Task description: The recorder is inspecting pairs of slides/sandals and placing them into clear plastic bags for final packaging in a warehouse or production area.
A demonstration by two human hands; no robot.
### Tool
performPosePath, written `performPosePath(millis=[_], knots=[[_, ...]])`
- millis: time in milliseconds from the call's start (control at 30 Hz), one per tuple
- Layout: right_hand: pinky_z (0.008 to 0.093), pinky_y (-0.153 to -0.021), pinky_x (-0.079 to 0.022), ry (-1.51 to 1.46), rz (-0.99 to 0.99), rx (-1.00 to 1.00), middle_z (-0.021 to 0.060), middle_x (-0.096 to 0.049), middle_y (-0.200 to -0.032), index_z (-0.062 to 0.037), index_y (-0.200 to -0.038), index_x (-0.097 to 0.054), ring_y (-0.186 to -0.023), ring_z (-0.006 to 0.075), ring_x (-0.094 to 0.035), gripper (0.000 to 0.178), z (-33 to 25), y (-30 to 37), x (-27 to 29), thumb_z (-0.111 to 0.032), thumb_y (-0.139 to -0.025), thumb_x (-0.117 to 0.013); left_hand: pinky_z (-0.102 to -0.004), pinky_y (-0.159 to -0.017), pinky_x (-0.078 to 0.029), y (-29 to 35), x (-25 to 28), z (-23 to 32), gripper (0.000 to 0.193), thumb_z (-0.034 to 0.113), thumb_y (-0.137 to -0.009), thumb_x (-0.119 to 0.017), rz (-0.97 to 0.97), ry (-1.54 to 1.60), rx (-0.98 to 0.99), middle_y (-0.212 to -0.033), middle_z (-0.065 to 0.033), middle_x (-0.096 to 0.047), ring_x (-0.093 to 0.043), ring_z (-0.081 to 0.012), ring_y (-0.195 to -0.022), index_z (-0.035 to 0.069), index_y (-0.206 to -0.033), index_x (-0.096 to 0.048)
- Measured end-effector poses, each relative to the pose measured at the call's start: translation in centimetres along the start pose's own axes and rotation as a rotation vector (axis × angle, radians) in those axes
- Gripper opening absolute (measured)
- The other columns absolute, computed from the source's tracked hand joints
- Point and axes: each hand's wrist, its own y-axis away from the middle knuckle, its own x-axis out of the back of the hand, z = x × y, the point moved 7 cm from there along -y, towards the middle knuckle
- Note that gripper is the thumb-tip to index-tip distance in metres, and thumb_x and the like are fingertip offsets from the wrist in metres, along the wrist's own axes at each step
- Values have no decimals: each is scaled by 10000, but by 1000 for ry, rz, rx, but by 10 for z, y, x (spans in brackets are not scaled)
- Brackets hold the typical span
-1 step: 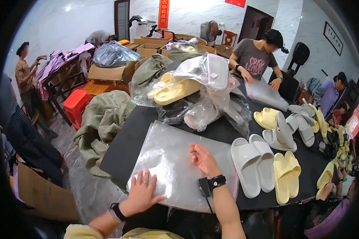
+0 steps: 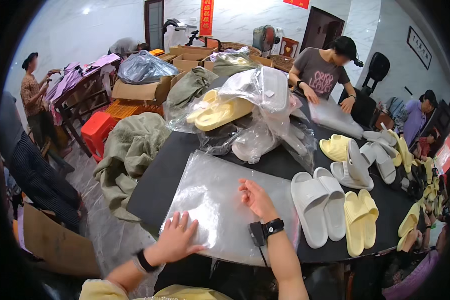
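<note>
On the round black counter (image 2: 160, 185) a clear flat plastic bag (image 2: 225, 210) lay under my hands, long axis running away from me. My left hand (image 2: 177, 240) pressed its near edge and my right hand (image 2: 255, 197) its middle, both flat, fingers spread, gripping nothing; white foam slippers (image 2: 317, 205) sat just right, nearer the right hand.

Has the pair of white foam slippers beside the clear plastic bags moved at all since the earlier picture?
No. The pair of white foam slippers lies in the same spot, still touching the pair of yellow foam slippers on the black table.

slippers (image 2: 425, 192) at right rim: blurred | forearms: cut off below
</note>
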Motion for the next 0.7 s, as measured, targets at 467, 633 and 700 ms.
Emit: performPosePath(millis=[467,633,700], knots=[[221,-607,-461,8,-24,21,27,-601,-903,-47,-1180,-559,-670,72,-550,308,-9,-2,0,-255,-952,-562,-402,-1017,-398,-204,133,-131,856,436,-847,-647,190,86,-88,-1313,-345,-441,-488,-415,-1197,-141,-1359,-277],[219,-606,-470,-19,-36,23,22,-603,-910,-43,-1171,-556,-667,68,-543,293,-5,-5,4,-240,-954,-551,-407,-997,-410,-272,92,-205,915,393,-765,-729,381,93,223,-1291,-337,-464,-497,-414,-1186,-143,-1350,-273],[216,-608,-469,-26,-43,9,24,-603,-908,-41,-1178,-555,-667,77,-547,292,-3,-5,-1,-225,-952,-549,-419,-954,-430,-284,76,-229,823,376,-729,-755,307,272,345,-1223,-312,-523,-521,-409,-1149,-114,-1278,-385]])
